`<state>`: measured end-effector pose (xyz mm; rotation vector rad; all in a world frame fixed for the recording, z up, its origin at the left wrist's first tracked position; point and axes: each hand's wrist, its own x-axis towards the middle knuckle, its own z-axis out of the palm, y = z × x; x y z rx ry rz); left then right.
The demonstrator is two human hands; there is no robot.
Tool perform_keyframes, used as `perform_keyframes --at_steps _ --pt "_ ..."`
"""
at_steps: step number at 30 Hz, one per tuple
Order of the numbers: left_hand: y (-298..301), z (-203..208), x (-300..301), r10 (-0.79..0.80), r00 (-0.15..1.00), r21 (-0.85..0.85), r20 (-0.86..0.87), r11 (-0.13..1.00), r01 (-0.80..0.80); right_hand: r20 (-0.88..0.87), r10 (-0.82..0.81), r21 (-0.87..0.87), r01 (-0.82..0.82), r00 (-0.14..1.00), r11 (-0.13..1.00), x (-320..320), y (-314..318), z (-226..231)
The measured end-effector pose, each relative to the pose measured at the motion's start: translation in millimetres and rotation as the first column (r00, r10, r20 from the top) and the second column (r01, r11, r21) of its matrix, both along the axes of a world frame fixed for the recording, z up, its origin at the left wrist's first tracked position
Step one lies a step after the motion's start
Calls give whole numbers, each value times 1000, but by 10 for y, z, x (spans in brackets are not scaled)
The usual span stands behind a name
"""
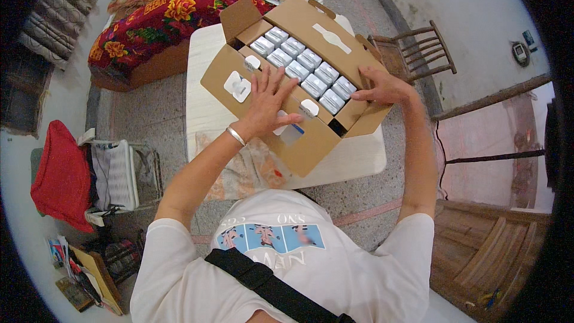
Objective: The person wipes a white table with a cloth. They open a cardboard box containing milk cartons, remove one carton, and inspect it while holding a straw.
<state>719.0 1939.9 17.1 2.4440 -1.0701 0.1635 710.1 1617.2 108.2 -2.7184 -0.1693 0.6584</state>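
An opened brown cardboard box point(230, 64) lies on the white table with its flaps folded outward. Inside it, several small silver-white packs point(309, 58) stand in two rows. My left hand point(267, 103), with a silver bangle at the wrist, is spread over the box's near flap, fingertips by the edge of the near row. At the box's right end my right hand point(382, 85) rests with its thumb reaching toward the last packs and its fingers stretched over the far flap. Neither hand grips a pack. White stickers sit on the flaps.
The box stands on a white table point(206, 125) with a patterned cloth point(239, 170) at its near edge. A wooden chair point(427, 54) is at the right. Behind lies a bed with a red flowered blanket point(173, 24). A white chair point(119, 173) with red cloth stands left.
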Motion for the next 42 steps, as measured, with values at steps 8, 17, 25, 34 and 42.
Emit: perform_keyframes --at_steps 8,17,25,34,42 --pt "-10 -40 -36 12 1000 -89 11 996 -11 -228 -48 323 122 972 938 83 -57 81" --pt "307 -155 368 -101 995 -177 -8 979 98 -360 -127 553 321 924 769 -333 273 -181" --pt "368 84 356 14 993 -68 -121 997 -22 -65 -245 459 247 967 853 -707 635 -359" --pt "124 89 94 220 975 146 -42 966 -211 606 -170 169 84 777 982 -546 808 -43" --pt "136 19 141 178 981 85 -78 982 -172 536 31 286 -216 843 934 -276 1123 -225"
